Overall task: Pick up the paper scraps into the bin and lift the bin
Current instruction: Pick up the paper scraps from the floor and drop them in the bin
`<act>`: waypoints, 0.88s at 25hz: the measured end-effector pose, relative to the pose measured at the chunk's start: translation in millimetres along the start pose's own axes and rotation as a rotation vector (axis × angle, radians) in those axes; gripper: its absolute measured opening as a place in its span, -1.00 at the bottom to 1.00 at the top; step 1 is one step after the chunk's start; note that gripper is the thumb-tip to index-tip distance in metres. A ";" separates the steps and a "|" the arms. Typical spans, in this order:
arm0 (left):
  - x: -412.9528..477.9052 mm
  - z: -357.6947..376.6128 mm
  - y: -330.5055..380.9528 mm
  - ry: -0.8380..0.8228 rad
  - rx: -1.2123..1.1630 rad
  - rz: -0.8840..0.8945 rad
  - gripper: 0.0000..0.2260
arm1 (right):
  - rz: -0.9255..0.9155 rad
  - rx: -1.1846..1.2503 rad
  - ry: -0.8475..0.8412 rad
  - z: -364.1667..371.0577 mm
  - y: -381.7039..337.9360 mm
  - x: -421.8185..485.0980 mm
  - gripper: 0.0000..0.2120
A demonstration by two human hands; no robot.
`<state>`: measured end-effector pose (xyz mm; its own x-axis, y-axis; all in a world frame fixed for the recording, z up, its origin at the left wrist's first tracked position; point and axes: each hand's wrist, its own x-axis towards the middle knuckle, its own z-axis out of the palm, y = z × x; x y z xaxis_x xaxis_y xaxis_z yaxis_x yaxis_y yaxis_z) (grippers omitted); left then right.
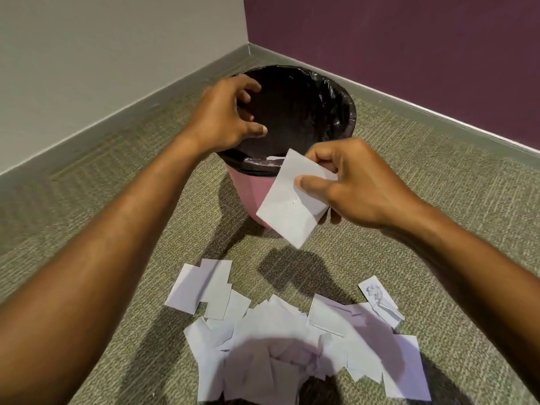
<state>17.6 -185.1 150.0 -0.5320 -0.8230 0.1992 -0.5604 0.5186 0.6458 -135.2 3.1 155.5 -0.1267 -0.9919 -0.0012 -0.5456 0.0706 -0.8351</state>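
Pinch firm: your right hand (356, 188) holds paper scrap (292, 206) by edge, just at bin (248, 191) rim; left hand (225, 115) empty, fingers loose, above bin mouth. Scrap light, floppy (can flutter away); take other scraps (292, 331) on carpet (438, 200) by edges.

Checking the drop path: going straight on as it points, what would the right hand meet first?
Probably the near rim of the bin: the right hand points up-left at it, its scrap leading. Depth is unclear, so it might pass above.

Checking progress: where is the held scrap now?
Head view, right of centre: the right hand pinches the paper scrap at the near rim of the bin.
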 end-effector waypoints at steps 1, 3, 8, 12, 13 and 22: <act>-1.0 -1.4 2.2 0.016 0.017 0.010 -0.50 | -0.003 0.017 0.040 -1.9 -0.6 1.4 -0.96; -5.9 -5.5 10.0 0.123 0.058 0.065 -0.76 | -0.002 0.071 0.157 -6.1 -2.2 7.3 -0.94; -35.1 -35.7 6.7 -0.186 -0.144 0.103 -0.62 | 0.038 0.237 0.356 -11.8 0.0 36.0 -0.73; -60.2 -43.1 -34.3 -0.959 -0.003 -0.224 -0.75 | -0.010 -0.025 0.427 -0.6 11.1 43.6 -0.56; -66.9 -34.7 -49.3 -1.063 0.073 -0.292 -0.78 | -0.081 -0.095 0.496 4.5 8.8 38.7 -0.62; -165.9 115.0 -104.2 -1.034 0.231 0.052 -0.54 | 0.042 -0.606 -0.631 101.5 50.2 -6.8 -0.87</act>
<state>91.2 -75.9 -35.1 -0.7795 -0.2571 -0.5712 -0.5703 0.6683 0.4775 -77.6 2.6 57.7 0.2277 -0.8474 -0.4797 -0.9200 -0.0258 -0.3911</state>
